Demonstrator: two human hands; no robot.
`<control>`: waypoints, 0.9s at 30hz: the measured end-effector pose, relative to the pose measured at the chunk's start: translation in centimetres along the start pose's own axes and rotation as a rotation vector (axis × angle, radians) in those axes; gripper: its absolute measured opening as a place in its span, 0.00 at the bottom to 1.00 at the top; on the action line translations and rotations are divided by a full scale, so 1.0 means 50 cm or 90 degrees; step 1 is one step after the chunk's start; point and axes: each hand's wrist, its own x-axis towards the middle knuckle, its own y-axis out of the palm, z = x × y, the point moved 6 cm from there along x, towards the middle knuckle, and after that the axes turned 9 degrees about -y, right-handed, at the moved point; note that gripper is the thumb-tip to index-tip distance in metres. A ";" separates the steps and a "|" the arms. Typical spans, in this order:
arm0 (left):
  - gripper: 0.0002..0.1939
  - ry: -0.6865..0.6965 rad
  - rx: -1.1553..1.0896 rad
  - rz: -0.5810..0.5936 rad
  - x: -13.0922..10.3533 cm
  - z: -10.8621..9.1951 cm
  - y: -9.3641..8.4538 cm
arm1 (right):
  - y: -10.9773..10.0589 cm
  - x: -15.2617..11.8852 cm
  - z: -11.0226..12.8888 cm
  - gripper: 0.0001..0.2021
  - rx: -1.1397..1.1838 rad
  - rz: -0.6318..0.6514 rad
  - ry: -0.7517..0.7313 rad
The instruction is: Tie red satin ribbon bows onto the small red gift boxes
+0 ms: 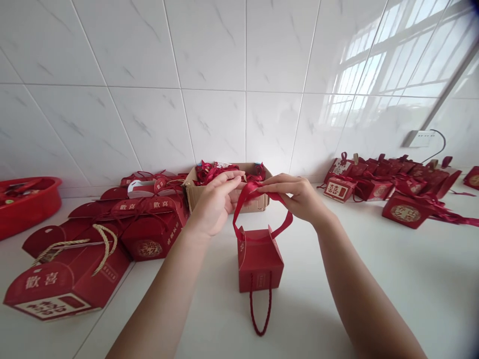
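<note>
A small red gift box point(261, 264) stands upright on the white surface in front of me, with a dark red cord handle point(261, 329) hanging down its near side. A red satin ribbon point(238, 213) rises from both sides of the box in a loop. My right hand point(295, 194) pinches the top of this loop between thumb and fingers. Just left of the loop is my left hand point(217, 203), its fingers stretched out toward the ribbon. Some left fingertips pass behind the ribbon, and whether they touch it is unclear.
Behind my hands, a cardboard box point(194, 195) holds red ribbons. Several larger red gift boxes point(69, 281) crowd the left side, beside a red basin point(30, 214). More small red boxes point(406, 210) stand at right. A tiled wall point(213, 124) closes the back, with a socket point(418, 139).
</note>
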 end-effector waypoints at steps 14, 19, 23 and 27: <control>0.14 0.378 0.624 -0.221 -0.093 -0.064 -0.041 | -0.009 -0.109 -0.037 0.08 0.380 -0.265 0.279; 0.09 0.356 0.832 -0.290 -0.143 -0.060 -0.129 | -0.037 -0.240 -0.052 0.13 0.317 -0.238 0.478; 0.05 0.145 0.915 -0.234 -0.157 0.019 -0.235 | -0.054 -0.370 -0.059 0.16 0.175 -0.144 0.690; 0.03 0.083 0.901 -0.185 -0.171 0.092 -0.278 | -0.038 -0.428 -0.047 0.14 0.146 -0.067 0.757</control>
